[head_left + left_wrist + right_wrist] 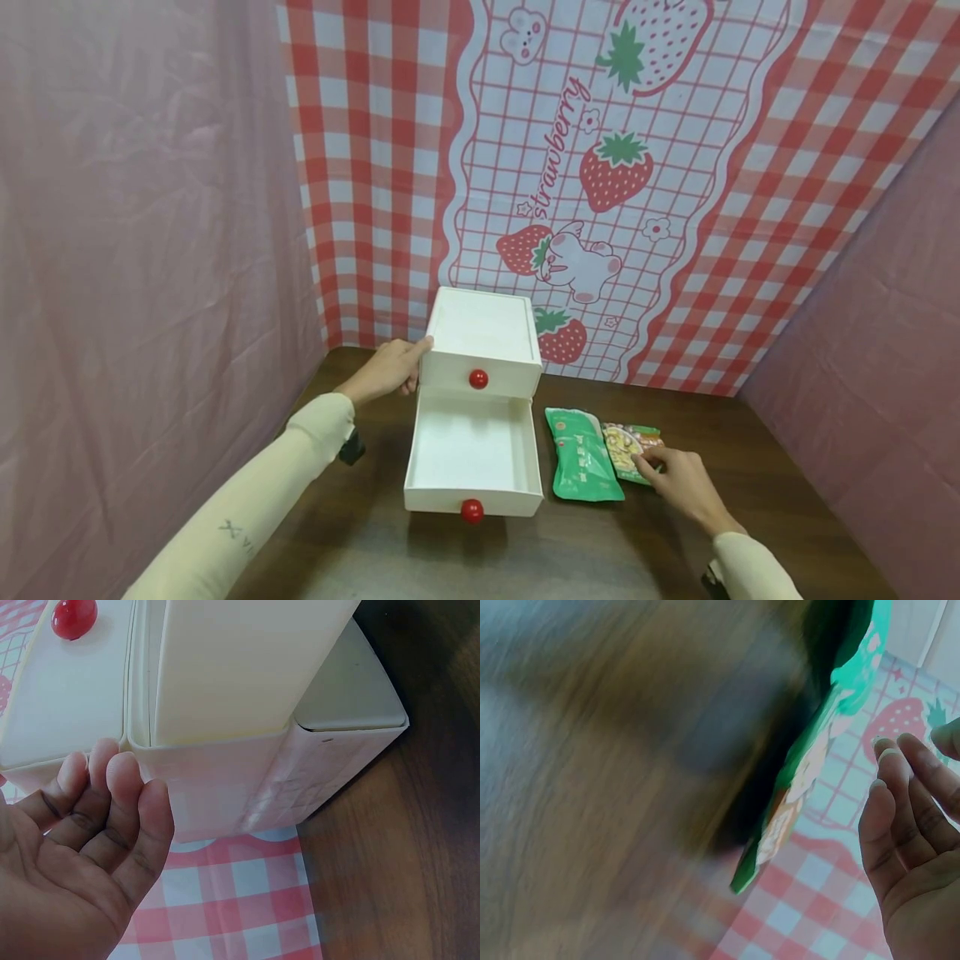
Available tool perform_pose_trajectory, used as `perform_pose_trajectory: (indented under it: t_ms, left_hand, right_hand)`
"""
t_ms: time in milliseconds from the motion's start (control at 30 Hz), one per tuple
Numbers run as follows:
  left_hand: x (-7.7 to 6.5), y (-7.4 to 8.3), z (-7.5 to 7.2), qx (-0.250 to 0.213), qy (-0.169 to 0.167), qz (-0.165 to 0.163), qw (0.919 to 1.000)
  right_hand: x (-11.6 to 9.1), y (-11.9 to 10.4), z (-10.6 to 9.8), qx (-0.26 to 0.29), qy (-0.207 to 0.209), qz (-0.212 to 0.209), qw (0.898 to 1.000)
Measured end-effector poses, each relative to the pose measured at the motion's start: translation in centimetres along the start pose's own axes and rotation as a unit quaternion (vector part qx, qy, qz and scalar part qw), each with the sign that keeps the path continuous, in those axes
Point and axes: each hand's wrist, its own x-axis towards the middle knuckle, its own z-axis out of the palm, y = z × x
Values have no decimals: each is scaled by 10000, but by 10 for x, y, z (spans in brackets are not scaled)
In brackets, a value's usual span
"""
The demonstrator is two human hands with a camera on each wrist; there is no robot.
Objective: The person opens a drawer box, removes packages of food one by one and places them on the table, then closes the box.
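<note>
A small white two-drawer cabinet (486, 323) with round red knobs stands on the table. Its upper drawer is closed; the lower drawer (474, 454) is pulled out with a bare white floor. My left hand (390, 367) rests against the cabinet's left side near the top, fingers loosely bent, as the left wrist view (90, 847) also shows. At the right lies a flat green packet (583, 457), and beside it a smaller printed food packet (628, 446). My right hand (682, 483) hovers over the smaller packet's right edge, fingers relaxed and apart from it in the right wrist view.
The dark wooden table (360, 517) carries everything. Behind it hangs a red-and-white checked cloth (375, 167) with strawberries. Pink curtains (150, 250) close off both sides. The open drawer juts toward the front, left of the packets.
</note>
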Motion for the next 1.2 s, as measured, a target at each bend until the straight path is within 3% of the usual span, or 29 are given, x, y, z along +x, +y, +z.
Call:
perform_pose_trajectory:
  t_ms: [700, 1200]
  left_hand:
    - [-1, 1, 0, 40, -8, 12, 10000]
    - [0, 2, 0, 54, 13, 95, 9999]
  right_hand:
    - [2, -45, 7, 283, -220, -451, 9983]
    - [-1, -68, 9, 590, 132, -1049, 9926]
